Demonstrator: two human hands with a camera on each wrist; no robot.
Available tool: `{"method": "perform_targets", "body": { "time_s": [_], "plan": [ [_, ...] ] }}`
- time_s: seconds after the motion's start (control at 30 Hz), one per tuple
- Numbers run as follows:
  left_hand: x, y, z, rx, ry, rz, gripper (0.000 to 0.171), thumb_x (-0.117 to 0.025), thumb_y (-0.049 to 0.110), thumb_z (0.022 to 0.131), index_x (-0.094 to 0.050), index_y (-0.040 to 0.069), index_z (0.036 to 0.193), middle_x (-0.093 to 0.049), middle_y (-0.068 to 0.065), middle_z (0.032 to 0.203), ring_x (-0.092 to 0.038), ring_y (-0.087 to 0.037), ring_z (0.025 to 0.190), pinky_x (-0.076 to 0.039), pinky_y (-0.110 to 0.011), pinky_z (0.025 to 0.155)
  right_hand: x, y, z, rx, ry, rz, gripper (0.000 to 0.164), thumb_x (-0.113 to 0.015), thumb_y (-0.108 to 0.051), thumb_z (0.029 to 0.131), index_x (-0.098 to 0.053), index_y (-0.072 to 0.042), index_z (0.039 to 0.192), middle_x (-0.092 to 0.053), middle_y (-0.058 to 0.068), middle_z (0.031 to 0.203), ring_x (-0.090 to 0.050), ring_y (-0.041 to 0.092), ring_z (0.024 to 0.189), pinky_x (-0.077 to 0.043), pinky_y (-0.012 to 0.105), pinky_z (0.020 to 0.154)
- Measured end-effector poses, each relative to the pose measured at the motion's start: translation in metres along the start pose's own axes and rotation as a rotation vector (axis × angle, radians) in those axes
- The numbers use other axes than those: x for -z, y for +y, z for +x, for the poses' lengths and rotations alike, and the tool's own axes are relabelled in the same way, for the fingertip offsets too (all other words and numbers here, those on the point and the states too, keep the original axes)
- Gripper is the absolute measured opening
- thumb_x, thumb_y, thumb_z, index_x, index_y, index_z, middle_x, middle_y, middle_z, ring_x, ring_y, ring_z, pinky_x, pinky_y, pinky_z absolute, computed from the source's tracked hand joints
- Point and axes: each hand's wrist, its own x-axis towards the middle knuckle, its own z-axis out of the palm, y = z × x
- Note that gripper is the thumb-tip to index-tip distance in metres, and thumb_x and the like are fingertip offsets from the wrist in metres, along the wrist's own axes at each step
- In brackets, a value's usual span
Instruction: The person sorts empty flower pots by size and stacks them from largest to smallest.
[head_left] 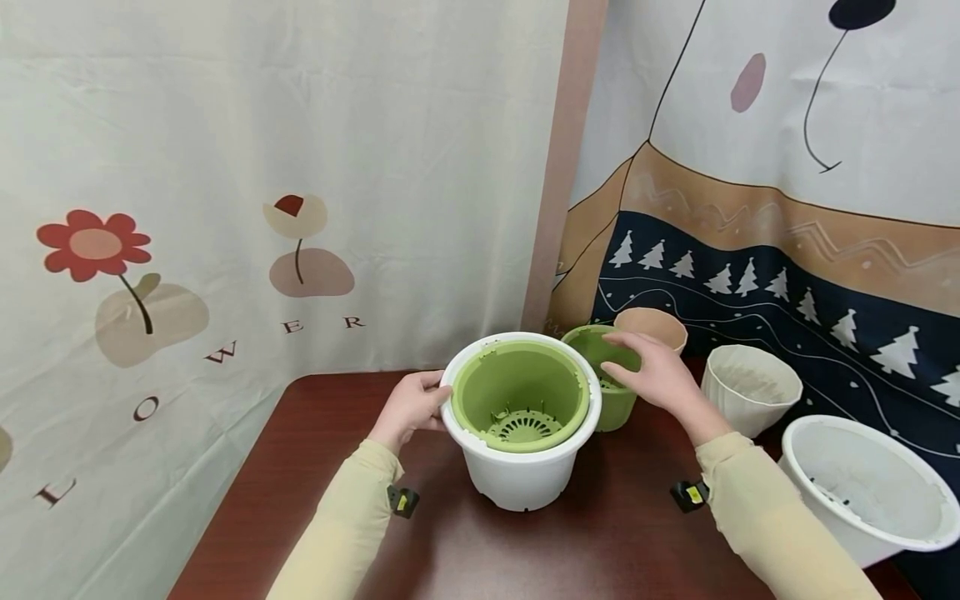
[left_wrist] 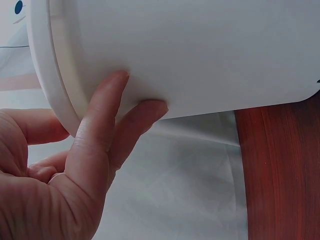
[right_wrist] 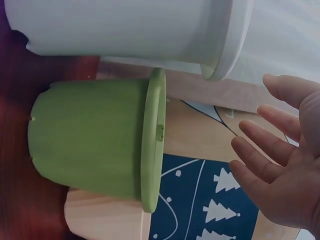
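Observation:
A white flowerpot (head_left: 517,477) with a green flowerpot (head_left: 517,379) nested inside stands on the dark red table. My left hand (head_left: 412,408) grips the white pot's rim from the left, thumb at the rim and fingers against the outer wall, as the left wrist view shows. My right hand (head_left: 654,372) is held over a second green flowerpot (head_left: 617,408) behind and to the right. In the right wrist view its fingers (right_wrist: 257,160) are spread, apart from that pot's rim, with nothing between them.
To the right stand a peach pot (head_left: 651,322), a cream fluted pot (head_left: 752,392) and a large white pot (head_left: 862,525). Printed curtains (head_left: 420,167) hang behind the table (head_left: 480,558) and along its right side.

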Motion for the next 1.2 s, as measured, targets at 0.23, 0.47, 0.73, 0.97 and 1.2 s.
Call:
{"method": "perform_targets", "body": {
  "time_s": [0.23, 0.47, 0.73, 0.97, 1.2],
  "plan": [
    [0.0, -0.001, 0.0, -0.007, -0.003, -0.004, 0.037, -0.053, 0.001, 0.099, -0.054, -0.01, 0.134, -0.068, -0.024, 0.098, -0.069, -0.025, 0.071, -0.062, -0.041, 0.061, 0.002, 0.008, -0.007, 0.007, 0.017, -0.035, 0.046, -0.072, -0.023, 0.092, -0.062, -0.003, 0.131, -0.059, 0.02, 0.132, -0.053, 0.04, 0.12, -0.044, 0.057, 0.1],
    [0.0, -0.002, 0.002, -0.005, -0.003, -0.014, 0.036, -0.053, 0.0, 0.099, -0.055, -0.009, 0.134, -0.068, -0.022, 0.098, -0.068, -0.025, 0.071, -0.062, -0.043, 0.062, 0.01, 0.013, -0.019, 0.01, 0.049, -0.052, 0.046, -0.074, -0.022, 0.09, -0.062, -0.002, 0.13, -0.06, 0.021, 0.131, -0.052, 0.041, 0.121, -0.044, 0.059, 0.099],
    [0.0, -0.002, 0.002, -0.002, 0.0, -0.01, 0.036, -0.054, 0.0, 0.099, -0.055, -0.008, 0.134, -0.068, -0.022, 0.097, -0.068, -0.025, 0.071, -0.062, -0.043, 0.061, 0.021, 0.02, -0.032, 0.051, 0.094, -0.031, 0.045, -0.077, -0.014, 0.087, -0.063, 0.001, 0.126, -0.062, 0.021, 0.125, -0.056, 0.041, 0.115, -0.046, 0.059, 0.095],
    [0.0, 0.0, 0.001, 0.002, 0.003, -0.004, 0.037, -0.054, 0.0, 0.099, -0.054, -0.009, 0.135, -0.068, -0.022, 0.097, -0.068, -0.024, 0.07, -0.062, -0.042, 0.061, 0.036, 0.026, -0.043, -0.013, 0.04, -0.049, 0.051, -0.076, -0.021, 0.089, -0.059, 0.001, 0.132, -0.058, 0.025, 0.128, -0.051, 0.045, 0.118, -0.042, 0.064, 0.097],
    [0.0, 0.0, 0.001, 0.003, -0.002, -0.008, 0.038, -0.054, 0.001, 0.099, -0.053, -0.01, 0.135, -0.068, -0.023, 0.098, -0.069, -0.024, 0.07, -0.062, -0.042, 0.061, 0.048, 0.034, -0.054, -0.096, -0.009, -0.085, 0.056, -0.07, -0.025, 0.093, -0.052, 0.004, 0.137, -0.051, 0.029, 0.136, -0.045, 0.048, 0.124, -0.038, 0.066, 0.1]
  ]
}}
